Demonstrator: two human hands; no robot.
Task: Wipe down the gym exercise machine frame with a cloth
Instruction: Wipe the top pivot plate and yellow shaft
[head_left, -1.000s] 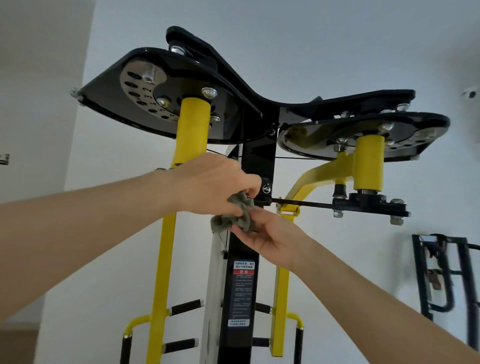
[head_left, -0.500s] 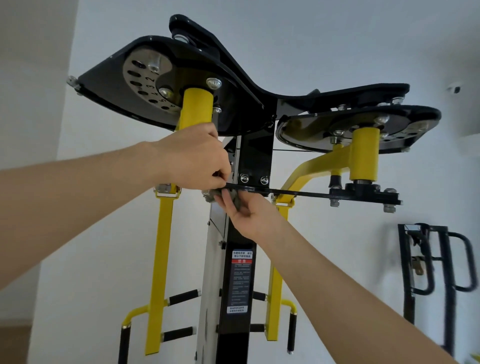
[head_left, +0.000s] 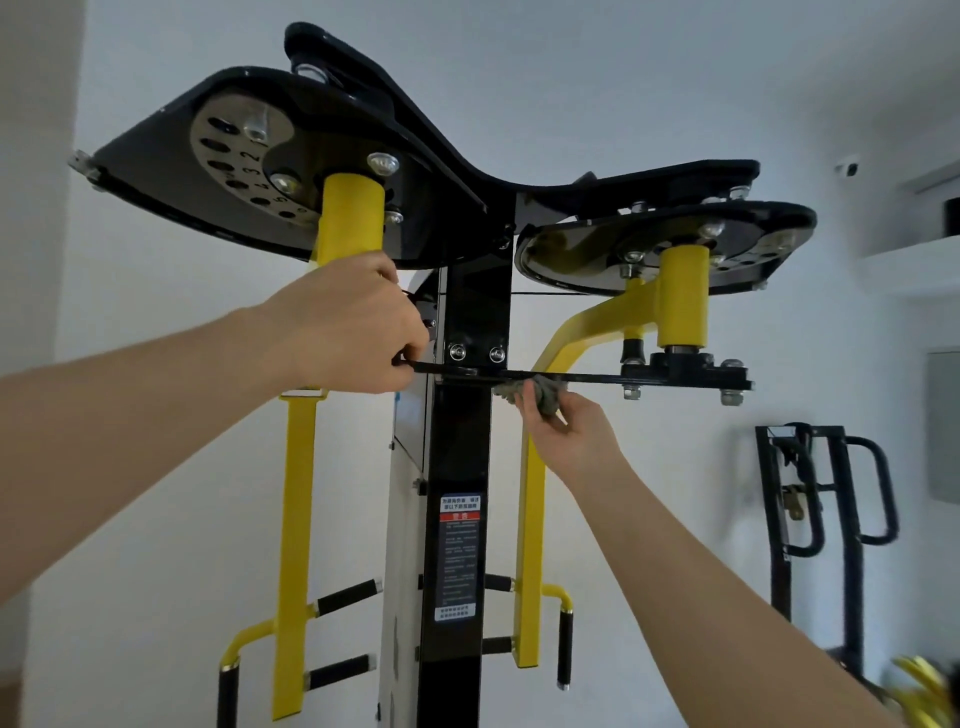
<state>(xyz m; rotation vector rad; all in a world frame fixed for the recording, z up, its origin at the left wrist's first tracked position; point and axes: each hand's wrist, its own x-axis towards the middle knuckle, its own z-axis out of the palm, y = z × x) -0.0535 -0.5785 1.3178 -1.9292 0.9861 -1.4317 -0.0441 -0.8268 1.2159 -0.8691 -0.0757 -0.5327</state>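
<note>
L plate (head_left: 156, 171): black top plate, upper left, seen from below; silver disc (head_left: 228, 135) w/ numbered holes on its underside.
L yellow arm (head_left: 297, 519): hangs under that plate, runs down left of the column; black foam grips (head_left: 345, 597) stick out near its lower end.
L hand (head_left: 348, 327): in front of the L yellow arm's upper part; fingers curled round the left end of the crossbar, gripping it.
Column (head_left: 462, 457): black upright, centre; two bolts just above the crossbar; warning sticker (head_left: 460, 556) lower down w/ red band, text too small to read.
Crossbar (head_left: 587, 376): thin flat black bar, horizontal, crosses the front of the column and runs right to a bolted black block (head_left: 680, 364).
Cloth (head_left: 549, 397): small grey rag, bunched, pressed up against the crossbar's underside just right of the column.
R hand (head_left: 576, 441): directly below the cloth; thumb and fingers pinch it, forearm comes in from bottom right.
R yellow arm (head_left: 530, 519): behind cloth and R hand; bends up-right to a yellow sleeve under the R plate (head_left: 571, 254).
Rack (head_left: 852, 499): black tube frame by the wall, far right, well apart from the machine.
Bottom R corner: blurred yellow shape (head_left: 924, 686), poss. a strap; can't tell.
</note>
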